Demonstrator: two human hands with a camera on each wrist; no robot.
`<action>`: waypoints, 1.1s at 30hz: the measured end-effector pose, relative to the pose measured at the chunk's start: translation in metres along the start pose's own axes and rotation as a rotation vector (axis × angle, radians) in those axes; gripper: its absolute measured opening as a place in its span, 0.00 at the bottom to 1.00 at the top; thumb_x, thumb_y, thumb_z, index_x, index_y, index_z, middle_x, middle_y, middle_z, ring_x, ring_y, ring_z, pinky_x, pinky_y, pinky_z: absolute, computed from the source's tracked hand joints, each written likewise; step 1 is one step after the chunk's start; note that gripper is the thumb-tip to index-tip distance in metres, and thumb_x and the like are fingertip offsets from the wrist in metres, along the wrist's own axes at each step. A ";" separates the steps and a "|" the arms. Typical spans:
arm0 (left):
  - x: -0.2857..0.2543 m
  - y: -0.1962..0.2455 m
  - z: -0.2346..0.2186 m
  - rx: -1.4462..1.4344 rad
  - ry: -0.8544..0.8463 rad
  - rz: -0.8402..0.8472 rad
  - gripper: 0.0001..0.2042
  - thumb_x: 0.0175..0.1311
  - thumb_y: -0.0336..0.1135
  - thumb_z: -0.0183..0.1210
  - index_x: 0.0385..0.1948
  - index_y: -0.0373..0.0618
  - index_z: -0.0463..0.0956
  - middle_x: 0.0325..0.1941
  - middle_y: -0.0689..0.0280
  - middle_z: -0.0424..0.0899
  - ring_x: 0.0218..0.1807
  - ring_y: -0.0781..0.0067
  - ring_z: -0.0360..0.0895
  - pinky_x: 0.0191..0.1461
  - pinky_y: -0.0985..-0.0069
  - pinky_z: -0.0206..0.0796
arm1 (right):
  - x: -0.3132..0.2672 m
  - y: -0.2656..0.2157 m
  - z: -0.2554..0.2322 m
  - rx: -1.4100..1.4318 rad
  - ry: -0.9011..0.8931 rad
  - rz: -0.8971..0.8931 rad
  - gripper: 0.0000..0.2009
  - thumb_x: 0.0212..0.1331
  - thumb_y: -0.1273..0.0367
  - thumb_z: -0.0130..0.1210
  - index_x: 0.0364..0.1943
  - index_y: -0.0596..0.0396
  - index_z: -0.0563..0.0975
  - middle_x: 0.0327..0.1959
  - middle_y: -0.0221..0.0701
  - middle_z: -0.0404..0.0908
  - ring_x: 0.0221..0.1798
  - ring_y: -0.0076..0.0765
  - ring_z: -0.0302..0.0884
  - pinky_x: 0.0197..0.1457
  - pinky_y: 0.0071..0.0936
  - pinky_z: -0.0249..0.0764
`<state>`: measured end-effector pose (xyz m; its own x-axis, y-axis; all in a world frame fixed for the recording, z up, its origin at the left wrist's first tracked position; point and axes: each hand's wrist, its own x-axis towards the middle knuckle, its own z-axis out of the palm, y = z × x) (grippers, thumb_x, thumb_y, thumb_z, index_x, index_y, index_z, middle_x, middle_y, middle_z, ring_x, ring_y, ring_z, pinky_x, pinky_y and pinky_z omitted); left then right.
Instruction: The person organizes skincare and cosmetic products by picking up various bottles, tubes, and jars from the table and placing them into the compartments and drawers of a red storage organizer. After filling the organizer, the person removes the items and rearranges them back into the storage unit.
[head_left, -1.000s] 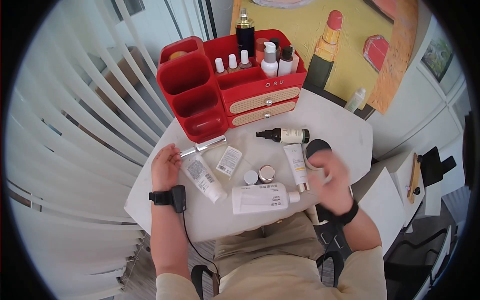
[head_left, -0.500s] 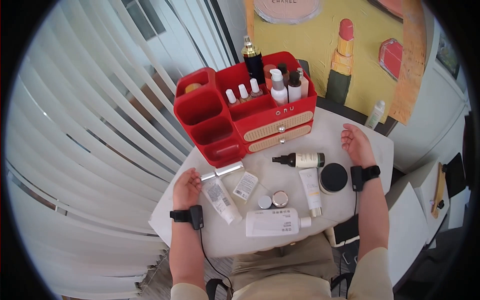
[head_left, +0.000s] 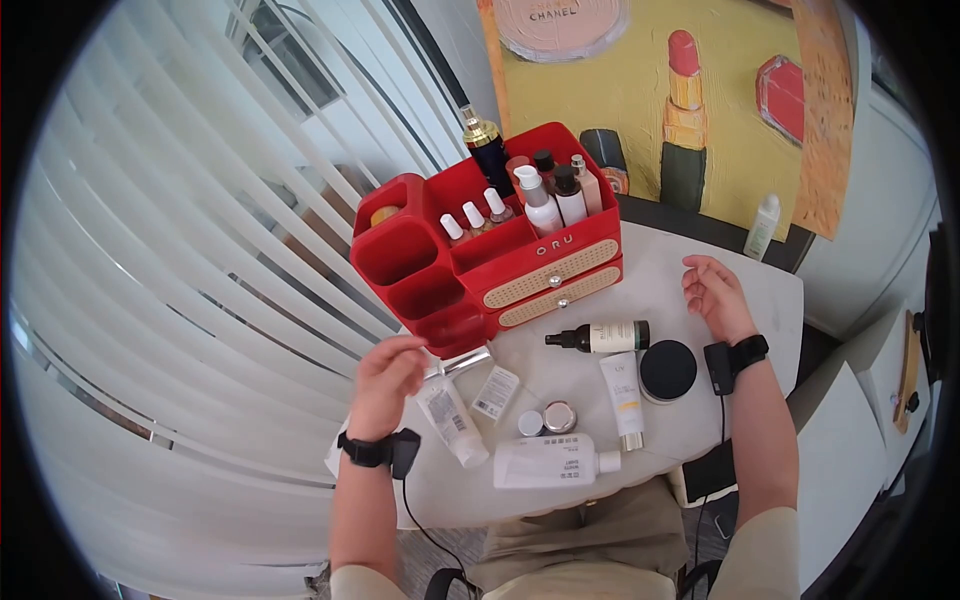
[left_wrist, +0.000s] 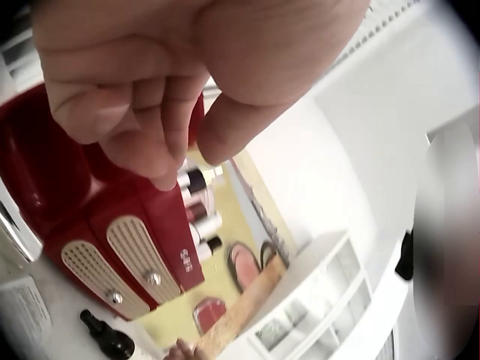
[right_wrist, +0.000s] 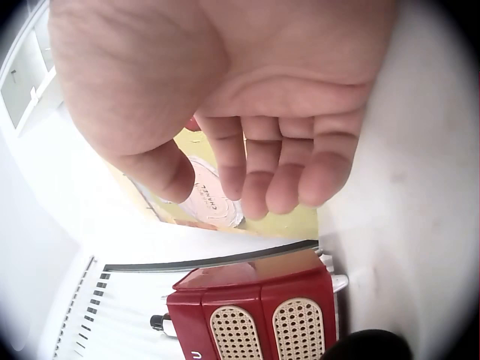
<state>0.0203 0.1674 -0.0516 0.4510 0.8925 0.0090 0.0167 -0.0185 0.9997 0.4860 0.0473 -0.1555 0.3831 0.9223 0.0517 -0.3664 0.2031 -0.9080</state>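
Note:
My left hand (head_left: 388,388) is raised at the left front corner of the red organizer (head_left: 470,262), its fingers loosely bent with nothing between them. Under and beside it lie a silver tube (head_left: 466,361), a white squeeze tube (head_left: 452,420) and a small labelled white bottle (head_left: 496,393). In the left wrist view the fingers (left_wrist: 142,154) overlap the organizer. My right hand (head_left: 718,300) lies relaxed and palm-up over the right side of the table, holding nothing. Nearest to it is a round jar with a black lid (head_left: 668,370). The right wrist view shows its fingers (right_wrist: 281,180) lightly bent.
Across the table lie a dark spray bottle (head_left: 600,337), a UV cream tube (head_left: 624,398), two small jars including a pinkish-capped one (head_left: 560,416), and a large white bottle (head_left: 550,461). Nail polishes (head_left: 475,217) and pump bottles fill the organizer's top. A lipstick painting (head_left: 640,120) leans behind.
My right hand has moved away from the black-lidded jar to the table's right side and come to rest. The left hand has risen off the table toward the organizer. The head view has shifted.

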 end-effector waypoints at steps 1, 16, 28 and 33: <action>0.006 0.009 0.019 -0.001 0.000 -0.005 0.10 0.66 0.28 0.53 0.47 0.38 0.77 0.39 0.66 0.82 0.32 0.80 0.73 0.31 0.82 0.63 | 0.001 0.000 0.000 0.000 0.002 0.004 0.14 0.67 0.63 0.51 0.50 0.55 0.75 0.32 0.25 0.78 0.32 0.19 0.74 0.31 0.18 0.70; 0.083 -0.045 0.140 1.106 -0.539 0.210 0.18 0.57 0.35 0.60 0.48 0.39 0.76 0.45 0.52 0.82 0.48 0.55 0.79 0.54 0.67 0.69 | 0.001 0.001 -0.003 -0.013 -0.004 0.010 0.12 0.68 0.64 0.49 0.50 0.55 0.75 0.32 0.25 0.78 0.30 0.19 0.75 0.30 0.18 0.70; 0.083 -0.030 0.143 0.981 -0.499 0.298 0.15 0.57 0.36 0.61 0.44 0.38 0.78 0.38 0.51 0.81 0.43 0.52 0.79 0.48 0.65 0.70 | 0.000 -0.002 0.001 -0.062 0.039 0.026 0.11 0.68 0.66 0.49 0.47 0.56 0.76 0.31 0.26 0.77 0.29 0.19 0.73 0.30 0.19 0.71; 0.067 0.014 0.149 1.027 -0.442 0.405 0.14 0.57 0.34 0.60 0.42 0.36 0.78 0.35 0.51 0.82 0.37 0.51 0.80 0.43 0.66 0.72 | 0.001 0.001 0.000 -0.086 0.045 0.020 0.11 0.68 0.66 0.49 0.49 0.56 0.75 0.31 0.26 0.77 0.29 0.19 0.73 0.29 0.19 0.71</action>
<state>0.1838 0.1592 -0.0408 0.8536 0.5093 0.1092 0.4188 -0.7957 0.4375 0.4861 0.0481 -0.1565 0.4153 0.9095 0.0164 -0.3009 0.1543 -0.9411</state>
